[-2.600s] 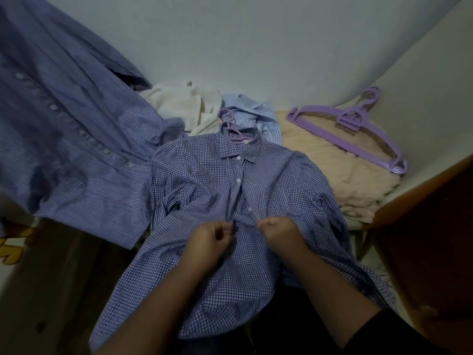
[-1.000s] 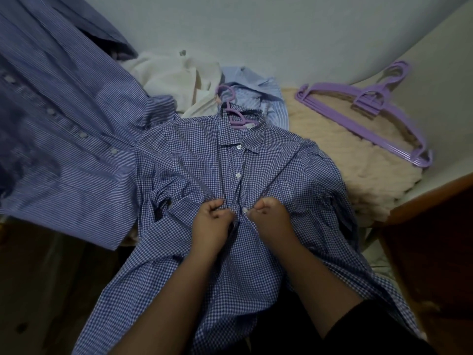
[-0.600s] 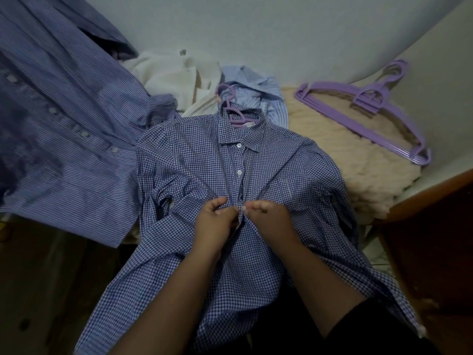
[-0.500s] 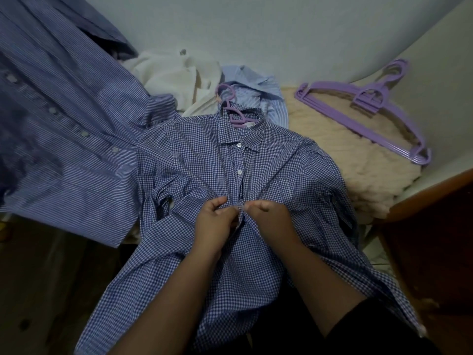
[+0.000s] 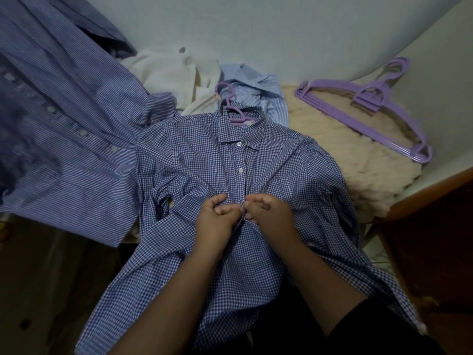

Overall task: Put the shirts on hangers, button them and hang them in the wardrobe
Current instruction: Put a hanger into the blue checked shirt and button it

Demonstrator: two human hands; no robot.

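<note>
A blue gingham shirt (image 5: 194, 160) lies face up in front of me on a purple hanger (image 5: 234, 111) whose hook sticks out above the collar. Two buttons below the collar are fastened. My left hand (image 5: 217, 216) and my right hand (image 5: 268, 213) meet at the placket in the middle of the chest, each pinching one edge of the shirt front. What their fingertips hold between them is hidden.
A large blue striped shirt (image 5: 58, 129) hangs at the left. A cream garment (image 5: 174, 75) and a pale blue striped shirt (image 5: 253, 90) lie behind the collar. Several purple hangers (image 5: 366, 108) rest on a beige knitted cushion (image 5: 340, 155). Dark wooden furniture (image 5: 432, 226) stands at the right.
My hands have come closer together on the placket, from slightly apart to touching. The view has tilted a little; the shirt lies where it was.
</note>
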